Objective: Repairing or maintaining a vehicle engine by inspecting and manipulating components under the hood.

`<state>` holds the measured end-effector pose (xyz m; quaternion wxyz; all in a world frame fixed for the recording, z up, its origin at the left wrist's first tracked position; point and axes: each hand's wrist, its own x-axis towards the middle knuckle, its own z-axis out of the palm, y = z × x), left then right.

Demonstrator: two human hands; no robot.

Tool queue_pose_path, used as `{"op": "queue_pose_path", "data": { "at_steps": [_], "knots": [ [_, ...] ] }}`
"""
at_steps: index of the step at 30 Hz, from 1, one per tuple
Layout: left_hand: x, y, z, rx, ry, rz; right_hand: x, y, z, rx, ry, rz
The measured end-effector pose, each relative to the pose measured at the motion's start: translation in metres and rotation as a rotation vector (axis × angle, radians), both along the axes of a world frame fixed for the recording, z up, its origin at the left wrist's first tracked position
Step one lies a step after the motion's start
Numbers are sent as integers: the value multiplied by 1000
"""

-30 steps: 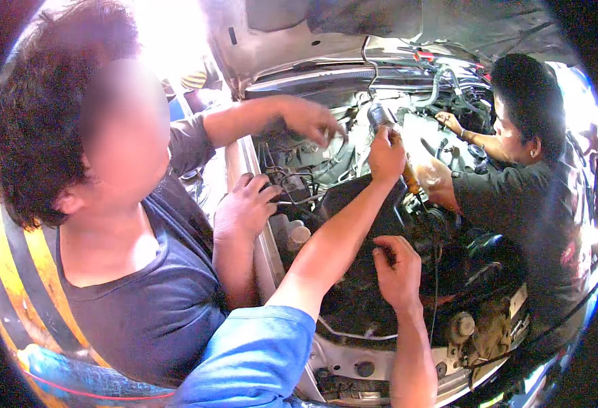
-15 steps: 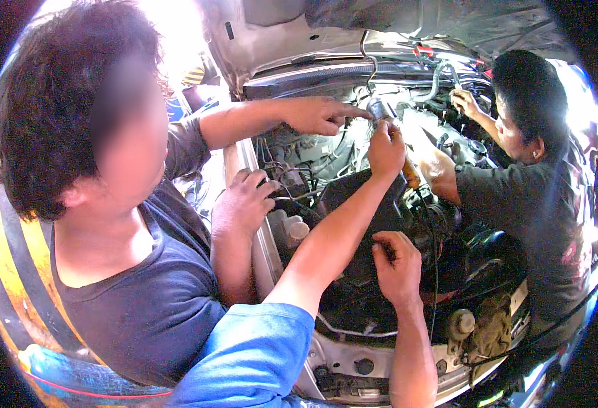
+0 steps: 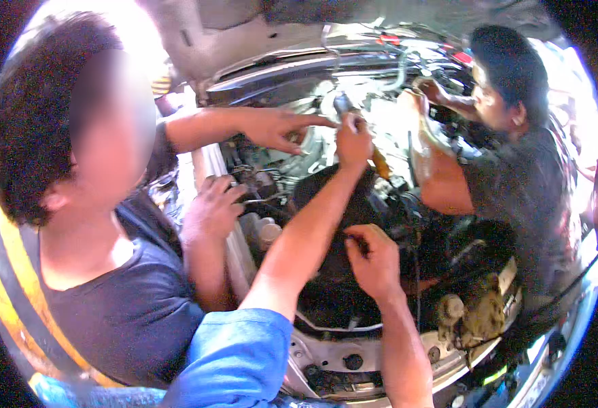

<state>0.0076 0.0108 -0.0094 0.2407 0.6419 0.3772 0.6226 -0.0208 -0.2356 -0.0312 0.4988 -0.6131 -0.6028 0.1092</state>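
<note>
My left hand (image 3: 355,141) is closed around a hand-held work lamp with an orange handle (image 3: 380,163). The lamp's head (image 3: 342,103) points up toward the back of the engine bay, where bright light falls. Lower down, my right hand (image 3: 377,258) hovers over the dark front part of the engine bay. Its fingers are loosely curled, with a gap between thumb and forefinger and nothing visible in them. Just left of the lamp head, another person's pointing hand (image 3: 275,129) reaches in with the forefinger stretched out.
A co-worker on the right (image 3: 516,170) leans in with both hands near hoses at the back. Another person's second hand (image 3: 214,207) rests on the left fender edge. The raised hood (image 3: 272,34) hangs above. A pale reservoir cap (image 3: 270,233) sits at the left.
The whole view has shifted, so the scene sits further left. The right co-worker's arm has risen, bringing both hands close together. My left hand still holds the lamp.
</note>
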Motion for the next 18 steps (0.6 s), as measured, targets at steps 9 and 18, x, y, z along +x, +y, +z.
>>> {"op": "queue_pose_path", "data": {
  "at_steps": [9, 18],
  "knots": [
    [-1, -1, 3, -14, -86, -17, 3, -3, 0, 70, 34, 7],
    [-2, 0, -1, -10, -25, 36, 5, -5, -1, -4, 32, 35]
  ]
}}
